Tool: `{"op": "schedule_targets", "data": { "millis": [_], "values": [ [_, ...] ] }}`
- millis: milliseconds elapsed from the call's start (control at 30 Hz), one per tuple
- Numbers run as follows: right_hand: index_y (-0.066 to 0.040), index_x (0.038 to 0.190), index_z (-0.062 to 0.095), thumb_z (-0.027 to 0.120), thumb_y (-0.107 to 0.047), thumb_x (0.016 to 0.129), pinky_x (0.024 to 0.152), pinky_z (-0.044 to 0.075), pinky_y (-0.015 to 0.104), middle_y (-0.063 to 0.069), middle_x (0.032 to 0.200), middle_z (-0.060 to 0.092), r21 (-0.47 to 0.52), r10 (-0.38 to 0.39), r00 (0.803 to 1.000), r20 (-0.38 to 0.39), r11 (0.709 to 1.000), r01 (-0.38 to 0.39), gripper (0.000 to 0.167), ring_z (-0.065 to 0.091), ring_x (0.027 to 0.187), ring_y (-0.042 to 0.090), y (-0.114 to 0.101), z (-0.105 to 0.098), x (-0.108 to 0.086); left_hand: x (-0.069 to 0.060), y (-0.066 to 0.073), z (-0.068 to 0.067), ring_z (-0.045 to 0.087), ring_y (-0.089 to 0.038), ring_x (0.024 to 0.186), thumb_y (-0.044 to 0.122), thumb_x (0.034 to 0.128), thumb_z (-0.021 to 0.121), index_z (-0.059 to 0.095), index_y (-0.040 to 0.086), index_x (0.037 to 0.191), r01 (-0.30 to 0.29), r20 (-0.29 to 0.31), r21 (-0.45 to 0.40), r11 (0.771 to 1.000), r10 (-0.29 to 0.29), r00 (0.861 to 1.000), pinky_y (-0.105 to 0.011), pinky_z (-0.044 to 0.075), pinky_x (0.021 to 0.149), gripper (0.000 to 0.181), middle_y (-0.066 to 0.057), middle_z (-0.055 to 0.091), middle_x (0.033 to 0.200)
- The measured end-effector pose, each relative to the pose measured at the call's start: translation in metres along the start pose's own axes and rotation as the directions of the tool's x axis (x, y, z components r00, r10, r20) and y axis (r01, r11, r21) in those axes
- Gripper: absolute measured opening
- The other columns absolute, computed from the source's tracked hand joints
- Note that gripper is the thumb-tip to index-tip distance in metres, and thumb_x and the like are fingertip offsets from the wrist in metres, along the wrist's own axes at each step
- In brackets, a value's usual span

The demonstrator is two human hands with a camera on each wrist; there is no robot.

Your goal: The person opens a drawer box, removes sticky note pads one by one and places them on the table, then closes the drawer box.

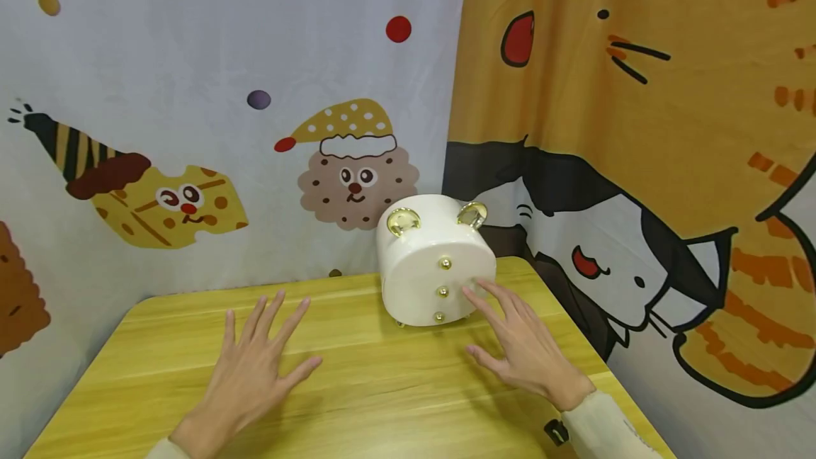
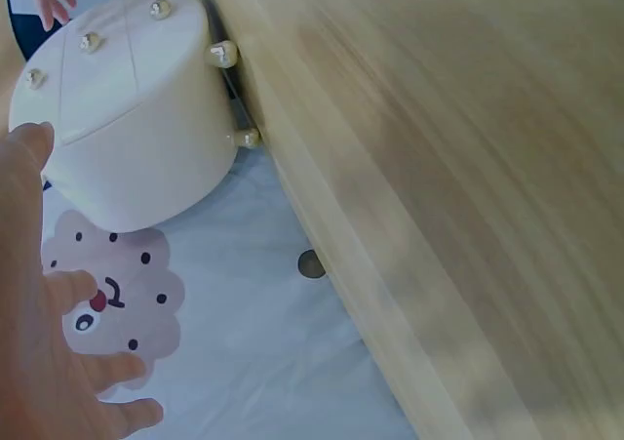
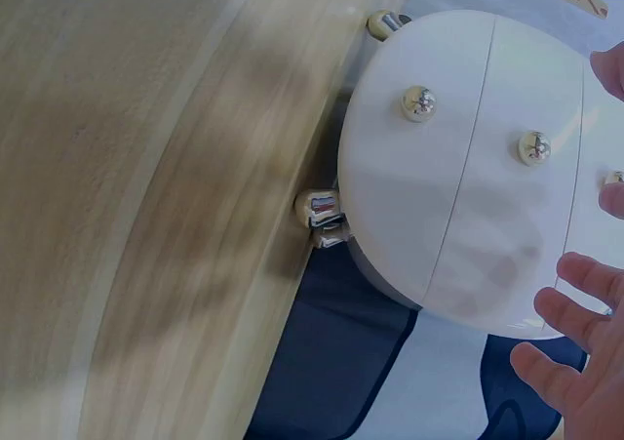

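Note:
A white rounded jewelry box (image 1: 414, 289) stands upright on the table. It has two gold ears on top, three gold knobs down its front and small gold feet. Thin seams split its front into drawers, as the right wrist view shows, and all look closed. My right hand (image 1: 525, 346) is held in front of the box's right side, fingers spread; whether a fingertip touches the box I cannot tell. To the left of the box, my left hand (image 1: 248, 367) hovers over the table with its fingers spread. Neither hand holds anything.
The yellow wood-grain table (image 1: 357, 395) has rounded back corners. Behind it hangs a pale curtain (image 1: 191, 55) with cartoon prints, and an orange cat-print curtain (image 1: 637, 91) hangs along the right. Beside my right sleeve is a small dark object (image 1: 556, 432).

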State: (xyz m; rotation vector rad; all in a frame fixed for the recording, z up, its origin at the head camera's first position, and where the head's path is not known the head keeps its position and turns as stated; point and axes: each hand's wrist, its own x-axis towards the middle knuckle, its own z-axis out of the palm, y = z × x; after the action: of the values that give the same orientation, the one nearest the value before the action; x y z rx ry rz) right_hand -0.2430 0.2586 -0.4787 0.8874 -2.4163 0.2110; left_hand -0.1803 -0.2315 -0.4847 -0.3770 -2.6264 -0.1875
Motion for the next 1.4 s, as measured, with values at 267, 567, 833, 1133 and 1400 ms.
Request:
{"op": "schedule_targets", "data": {
  "millis": [267,567,833,1133,1400],
  "values": [
    [-0.024,0.182,0.042,0.088,-0.052,0.099,0.117,0.06,0.072,0.019,0.181,0.048,0.012,0.028,0.999,0.02,1.0,-0.028,0.1,0.065,0.148,0.047,-0.003,-0.003,0.005,0.004,0.004,-0.003,0.047,-0.054,0.167,0.077,0.1022,0.073,0.039,0.039,0.183,-0.011,-0.012,-0.013,1.0,0.011,1.0,-0.092,0.028,0.13,0.095,-0.018,0.043,0.186],
    [-0.023,0.182,0.043,0.086,-0.05,0.099,0.11,0.064,0.067,0.02,0.176,0.053,0.013,0.001,1.0,-0.019,1.0,-0.001,0.097,0.07,0.139,0.044,-0.001,-0.005,0.013,0.011,0.008,-0.003,0.049,-0.051,0.166,0.072,0.1038,0.074,0.039,0.037,0.183,-0.024,-0.025,-0.025,0.999,0.023,0.999,-0.089,0.029,0.132,0.093,-0.017,0.044,0.185],
    [-0.021,0.18,0.045,0.087,-0.046,0.099,0.104,0.066,0.064,0.02,0.174,0.055,0.024,-0.007,0.999,-0.05,1.0,0.008,0.095,0.072,0.133,0.043,-0.002,-0.006,0.018,0.017,0.013,-0.006,0.053,-0.05,0.162,0.069,0.1058,0.075,0.039,0.036,0.183,-0.024,-0.031,-0.045,0.999,0.023,0.999,-0.088,0.035,0.13,0.092,-0.019,0.049,0.182],
    [-0.019,0.179,0.048,0.088,-0.043,0.099,0.103,0.066,0.065,0.021,0.173,0.055,0.041,-0.005,0.998,-0.068,0.999,0.008,0.092,0.073,0.131,0.047,-0.003,-0.006,0.021,0.025,0.017,-0.007,0.057,-0.05,0.159,0.063,0.1057,0.078,0.04,0.034,0.183,-0.035,-0.067,-0.064,0.997,0.03,0.997,-0.088,0.038,0.128,0.091,-0.02,0.053,0.178],
    [-0.019,0.179,0.048,0.089,-0.041,0.098,0.106,0.065,0.067,0.02,0.172,0.056,0.057,0.005,0.997,-0.073,0.998,-0.001,0.094,0.073,0.133,0.048,-0.007,-0.005,0.025,0.031,0.022,-0.01,0.06,-0.05,0.156,0.058,0.1074,0.078,0.041,0.032,0.183,-0.035,-0.081,-0.092,0.995,0.027,0.996,-0.087,0.042,0.127,0.088,-0.02,0.054,0.176]
  ]
}}
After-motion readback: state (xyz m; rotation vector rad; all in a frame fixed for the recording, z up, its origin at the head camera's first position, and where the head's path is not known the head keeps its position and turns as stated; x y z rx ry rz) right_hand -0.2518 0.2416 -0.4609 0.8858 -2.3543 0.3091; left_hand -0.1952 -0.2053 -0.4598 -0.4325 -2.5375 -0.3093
